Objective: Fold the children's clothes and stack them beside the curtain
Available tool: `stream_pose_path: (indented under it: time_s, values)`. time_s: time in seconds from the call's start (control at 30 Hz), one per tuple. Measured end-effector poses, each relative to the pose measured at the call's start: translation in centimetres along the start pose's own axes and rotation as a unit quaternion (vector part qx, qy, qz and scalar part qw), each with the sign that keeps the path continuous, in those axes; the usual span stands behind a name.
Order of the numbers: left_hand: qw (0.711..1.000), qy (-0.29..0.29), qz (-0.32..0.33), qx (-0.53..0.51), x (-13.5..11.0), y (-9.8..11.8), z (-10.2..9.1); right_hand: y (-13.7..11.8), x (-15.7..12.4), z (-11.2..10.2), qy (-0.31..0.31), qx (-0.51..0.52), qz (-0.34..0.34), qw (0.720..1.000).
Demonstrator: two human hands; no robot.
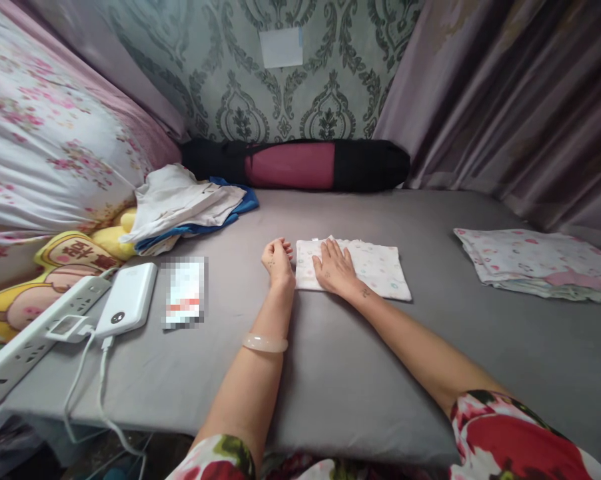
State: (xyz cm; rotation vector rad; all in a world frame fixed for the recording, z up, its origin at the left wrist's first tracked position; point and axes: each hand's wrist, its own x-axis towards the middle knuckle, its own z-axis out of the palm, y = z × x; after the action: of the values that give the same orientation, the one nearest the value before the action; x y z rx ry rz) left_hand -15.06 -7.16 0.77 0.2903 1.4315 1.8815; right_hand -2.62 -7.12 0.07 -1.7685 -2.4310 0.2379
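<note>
A small folded white cloth (378,267) with a pale coloured print lies flat on the grey sheet in front of me. My right hand (336,268) rests palm down on its left half, fingers stretched out and slightly spread. Beside the cloth's left edge, my left hand (279,262) stands on its side with the fingers curled in. I see nothing held in it, and a pale bangle (265,343) circles that wrist.
Another stack of folded printed cloth (540,263) lies at right. On the left are a heap of clothes (185,200), a white power bank (128,300), a power strip (30,327) with cables and a blurred packet (184,290). A long black-and-maroon bag (290,165) lies along the wall.
</note>
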Motion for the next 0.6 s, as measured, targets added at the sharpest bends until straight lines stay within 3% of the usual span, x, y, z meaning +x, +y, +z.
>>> stream_pose_path:
  time_s: [0.27,0.6]
  values:
    - [0.999,0.027,-0.002,-0.026,0.6,0.3,-0.4,-2.5,0.2,-0.1,-0.002,0.011,-0.048,0.999]
    - [0.998,0.048,0.0,-0.045,1.1,0.4,-0.6,-2.7,0.4,0.6,0.001,0.013,-0.043,0.999]
